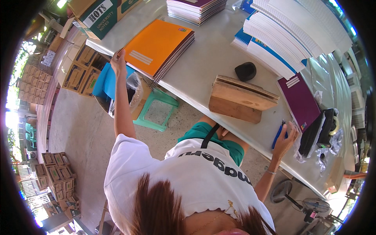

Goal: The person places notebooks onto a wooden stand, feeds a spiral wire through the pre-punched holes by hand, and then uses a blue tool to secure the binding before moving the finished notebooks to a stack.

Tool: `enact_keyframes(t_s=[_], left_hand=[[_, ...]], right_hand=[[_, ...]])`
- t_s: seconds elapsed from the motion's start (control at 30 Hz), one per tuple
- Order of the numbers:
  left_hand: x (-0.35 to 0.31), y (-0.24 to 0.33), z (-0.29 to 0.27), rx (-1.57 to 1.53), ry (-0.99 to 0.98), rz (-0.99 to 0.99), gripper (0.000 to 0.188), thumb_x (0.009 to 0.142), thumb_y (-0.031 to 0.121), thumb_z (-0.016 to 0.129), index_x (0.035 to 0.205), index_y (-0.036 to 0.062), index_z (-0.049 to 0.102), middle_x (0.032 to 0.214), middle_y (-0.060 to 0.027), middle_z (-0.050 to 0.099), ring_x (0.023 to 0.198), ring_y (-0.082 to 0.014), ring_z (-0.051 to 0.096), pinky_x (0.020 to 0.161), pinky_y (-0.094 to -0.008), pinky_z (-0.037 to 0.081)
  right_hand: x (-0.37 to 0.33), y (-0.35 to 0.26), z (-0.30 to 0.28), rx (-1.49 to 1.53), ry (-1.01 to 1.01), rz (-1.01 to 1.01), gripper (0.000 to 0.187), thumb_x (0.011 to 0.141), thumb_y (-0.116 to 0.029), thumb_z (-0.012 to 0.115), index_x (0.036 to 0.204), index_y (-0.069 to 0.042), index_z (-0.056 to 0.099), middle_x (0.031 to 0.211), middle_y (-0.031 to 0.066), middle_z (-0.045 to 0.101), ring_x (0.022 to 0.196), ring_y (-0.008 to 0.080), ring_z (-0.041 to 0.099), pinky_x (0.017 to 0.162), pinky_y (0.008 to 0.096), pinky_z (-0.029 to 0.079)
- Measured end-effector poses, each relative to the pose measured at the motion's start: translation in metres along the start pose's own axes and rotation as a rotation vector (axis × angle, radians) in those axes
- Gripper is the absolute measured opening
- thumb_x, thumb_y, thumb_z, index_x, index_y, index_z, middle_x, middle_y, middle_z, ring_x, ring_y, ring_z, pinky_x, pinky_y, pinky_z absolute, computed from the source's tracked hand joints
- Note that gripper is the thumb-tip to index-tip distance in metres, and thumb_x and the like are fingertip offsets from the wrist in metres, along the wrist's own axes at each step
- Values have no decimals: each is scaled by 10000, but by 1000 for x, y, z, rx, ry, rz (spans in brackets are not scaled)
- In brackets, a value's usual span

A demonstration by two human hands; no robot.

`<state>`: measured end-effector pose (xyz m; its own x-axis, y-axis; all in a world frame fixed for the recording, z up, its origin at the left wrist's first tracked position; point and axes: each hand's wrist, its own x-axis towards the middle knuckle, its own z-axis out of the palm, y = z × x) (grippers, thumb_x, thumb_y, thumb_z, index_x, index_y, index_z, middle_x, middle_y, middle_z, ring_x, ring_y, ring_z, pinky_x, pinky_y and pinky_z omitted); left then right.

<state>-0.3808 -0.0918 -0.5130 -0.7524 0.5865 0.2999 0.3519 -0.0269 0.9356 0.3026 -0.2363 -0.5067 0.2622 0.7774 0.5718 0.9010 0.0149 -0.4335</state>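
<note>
My left hand (pixel 118 62) is stretched out to the far left, its fingers closed on the near-left corner of an orange spiral notebook (pixel 160 43). That notebook lies on top of a stack of spiral-bound notebooks at the table edge. At the right, my right hand (pixel 286 140) has its fingers curled around a small pair of blue-handled pliers (pixel 278 137), partly hidden by the hand. Just beyond it lies a purple spiral notebook (pixel 299 98). Between my hands, a wooden block stand (pixel 239 98) sits near the table's front edge, with a black rounded object (pixel 245 71) behind it.
Tall stacks of white-paged notebooks (pixel 282 35) fill the table's far right. Another notebook stack (pixel 197 11) stands at the back. A tape dispenser (pixel 331 125) lies at right. A green stool (pixel 156 111) and an open carton (pixel 103 103) stand below the table's left end.
</note>
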Motion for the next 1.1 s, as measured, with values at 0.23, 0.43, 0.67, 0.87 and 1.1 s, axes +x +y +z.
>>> enact_keyframes(t_s=[0.23, 0.43, 0.67, 0.87, 1.1], left_hand=[[-7, 7, 1, 206, -82, 78, 358, 868, 287, 651, 1080, 0, 676, 1004, -98, 698, 930, -187, 642, 844, -307, 482], [-4, -7, -10, 166, -114, 24, 365, 870, 281, 649, 1103, 0, 664, 1046, -102, 689, 969, -183, 636, 859, -294, 472], [-1, -3, -12, 130, -188, -24, 435, 871, 307, 667, 1200, 25, 623, 1145, -65, 640, 1063, -145, 563, 900, -277, 419], [7, -24, -37, 154, -270, 82, 496, 907, 377, 601, 1234, 4, 594, 1195, -131, 626, 1061, -184, 581, 914, -310, 436], [-35, 26, 3, 568, 269, 639, 369, 887, 411, 640, 1169, 173, 652, 1081, -112, 582, 1080, -268, 415, 865, -441, 411]], right_hand=[[42, 44, -23, -85, 157, 129, 299, 915, -212, 610, 1157, -37, 599, 1008, 154, 587, 980, 269, 534, 832, 373, 436], [81, 137, 6, -254, -24, 292, 534, 893, -381, 626, 1242, 12, 530, 989, 211, 592, 926, 313, 555, 810, 419, 456], [122, 205, 24, -544, -79, 489, 767, 729, -570, 701, 1161, 55, 594, 1030, 285, 629, 1096, 387, 574, 890, 414, 467], [137, 166, 13, -118, -223, 442, 489, 671, -414, 775, 823, 43, 689, 832, 231, 688, 762, 367, 661, 692, 400, 492], [134, 187, 6, 80, 17, 569, 421, 646, -173, 821, 985, -25, 620, 993, 135, 667, 872, 262, 644, 777, 372, 494]])
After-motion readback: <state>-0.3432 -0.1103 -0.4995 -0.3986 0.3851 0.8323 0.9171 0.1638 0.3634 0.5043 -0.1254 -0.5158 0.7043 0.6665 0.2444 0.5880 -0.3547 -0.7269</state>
